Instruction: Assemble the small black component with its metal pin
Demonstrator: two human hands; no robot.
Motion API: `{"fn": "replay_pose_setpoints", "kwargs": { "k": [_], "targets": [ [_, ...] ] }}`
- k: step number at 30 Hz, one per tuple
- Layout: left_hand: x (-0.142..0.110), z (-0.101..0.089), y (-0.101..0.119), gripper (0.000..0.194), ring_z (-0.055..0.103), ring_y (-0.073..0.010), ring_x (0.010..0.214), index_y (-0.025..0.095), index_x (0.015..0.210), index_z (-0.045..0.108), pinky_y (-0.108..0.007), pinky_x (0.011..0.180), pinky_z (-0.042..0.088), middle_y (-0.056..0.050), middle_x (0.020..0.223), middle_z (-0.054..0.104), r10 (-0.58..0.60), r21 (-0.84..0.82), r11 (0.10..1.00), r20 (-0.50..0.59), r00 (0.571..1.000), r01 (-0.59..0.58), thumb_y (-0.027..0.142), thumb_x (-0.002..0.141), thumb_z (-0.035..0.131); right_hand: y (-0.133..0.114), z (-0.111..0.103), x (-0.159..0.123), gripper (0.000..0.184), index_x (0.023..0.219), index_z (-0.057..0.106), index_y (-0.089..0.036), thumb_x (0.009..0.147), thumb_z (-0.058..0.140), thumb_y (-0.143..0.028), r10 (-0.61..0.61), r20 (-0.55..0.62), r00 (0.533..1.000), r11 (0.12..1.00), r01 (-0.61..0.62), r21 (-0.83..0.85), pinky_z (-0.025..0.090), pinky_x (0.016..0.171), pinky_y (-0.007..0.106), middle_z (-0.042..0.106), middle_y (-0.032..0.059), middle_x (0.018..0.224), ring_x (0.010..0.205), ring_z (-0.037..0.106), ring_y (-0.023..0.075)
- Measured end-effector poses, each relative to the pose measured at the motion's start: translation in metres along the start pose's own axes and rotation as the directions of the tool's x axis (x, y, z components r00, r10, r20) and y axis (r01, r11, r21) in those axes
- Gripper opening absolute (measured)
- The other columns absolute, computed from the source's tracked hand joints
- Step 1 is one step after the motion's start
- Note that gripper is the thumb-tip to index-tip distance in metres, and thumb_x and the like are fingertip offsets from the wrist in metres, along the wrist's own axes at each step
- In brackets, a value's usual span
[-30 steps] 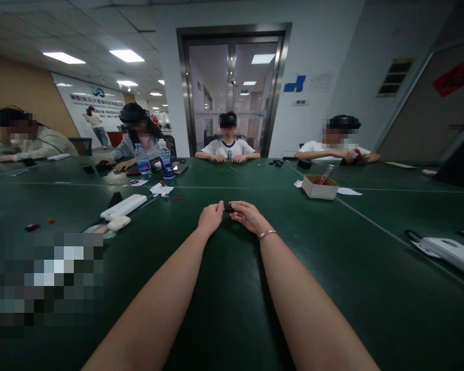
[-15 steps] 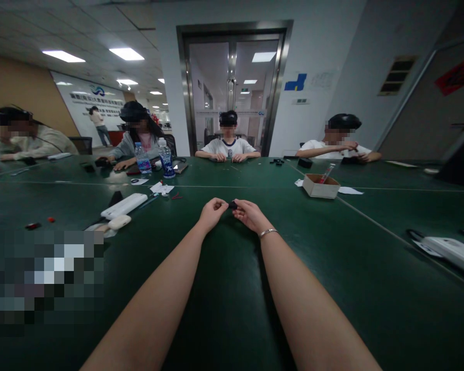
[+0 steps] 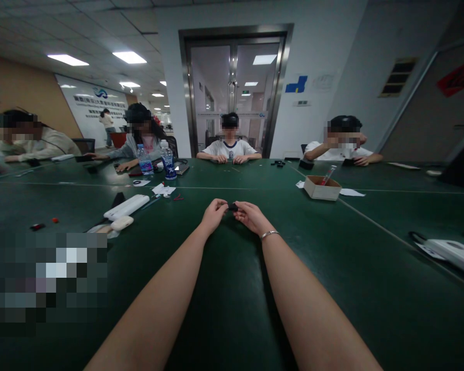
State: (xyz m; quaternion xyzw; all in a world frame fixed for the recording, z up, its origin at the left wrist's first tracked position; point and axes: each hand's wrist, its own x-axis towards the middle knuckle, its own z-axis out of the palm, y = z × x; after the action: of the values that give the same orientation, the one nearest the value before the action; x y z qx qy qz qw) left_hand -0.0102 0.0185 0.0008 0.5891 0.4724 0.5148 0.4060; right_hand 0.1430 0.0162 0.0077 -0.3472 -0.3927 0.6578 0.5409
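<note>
Both my arms reach straight out over the dark green table (image 3: 232, 288). My left hand (image 3: 213, 215) and my right hand (image 3: 250, 216) meet at the middle, fingers pinched together on a small black object (image 3: 232, 207) held between them just above the tabletop. The object is too small to name. A thin metal bracelet (image 3: 268, 234) sits on my right wrist.
A white case (image 3: 126, 206) and a small white oval thing (image 3: 121, 223) lie to the left. Two water bottles (image 3: 167, 162) stand beyond. A cardboard box (image 3: 321, 187) holding a tube sits to the right, a white device (image 3: 454, 253) at far right. Several people sit around the far side.
My hands lifted slightly off the table with the small black object and the fingers shifted on it. A person at the far right raised an arm toward the head.
</note>
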Motion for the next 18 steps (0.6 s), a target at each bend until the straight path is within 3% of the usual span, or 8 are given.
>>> {"fn": "replay_pose_setpoints", "kwargs": {
  "k": [11,15,18],
  "targets": [
    [0.0032,0.0009,-0.0024,0.024,0.050,-0.0104,0.056,0.016,0.090,0.060,-0.022,0.053,0.038,0.000,0.065,0.057,-0.018,-0.013,1.000,0.023,1.000,0.018,0.035,0.083,0.047,-0.0005,0.0011,-0.0008,0.010,0.075,0.063,-0.013,0.078,0.072,-0.015,0.003,-0.011,1.000,1.000,-0.003,0.001,0.051,0.049,0.017,0.063,0.0037,0.064,0.053,0.061,0.0108],
    [0.0052,0.0003,-0.0058,0.020,0.051,-0.0102,0.058,0.017,0.093,0.061,-0.022,0.055,0.039,0.000,0.069,0.059,-0.004,0.002,1.000,0.003,1.000,0.004,0.027,0.078,0.052,-0.0006,0.0012,-0.0011,0.011,0.076,0.062,-0.012,0.078,0.073,-0.015,0.004,-0.007,1.000,1.000,-0.004,-0.003,0.052,0.048,0.017,0.063,0.0043,0.066,0.053,0.061,0.0108],
    [0.0057,-0.0001,-0.0071,0.022,0.051,-0.0108,0.057,0.017,0.091,0.061,-0.023,0.055,0.039,0.000,0.065,0.057,-0.002,-0.022,1.000,0.017,1.000,0.002,0.032,0.082,0.047,-0.0011,0.0013,-0.0014,0.010,0.076,0.062,-0.013,0.079,0.072,-0.015,0.007,-0.006,1.000,1.000,-0.007,0.002,0.052,0.048,0.017,0.062,0.0038,0.065,0.053,0.061,0.0109]
  ]
}}
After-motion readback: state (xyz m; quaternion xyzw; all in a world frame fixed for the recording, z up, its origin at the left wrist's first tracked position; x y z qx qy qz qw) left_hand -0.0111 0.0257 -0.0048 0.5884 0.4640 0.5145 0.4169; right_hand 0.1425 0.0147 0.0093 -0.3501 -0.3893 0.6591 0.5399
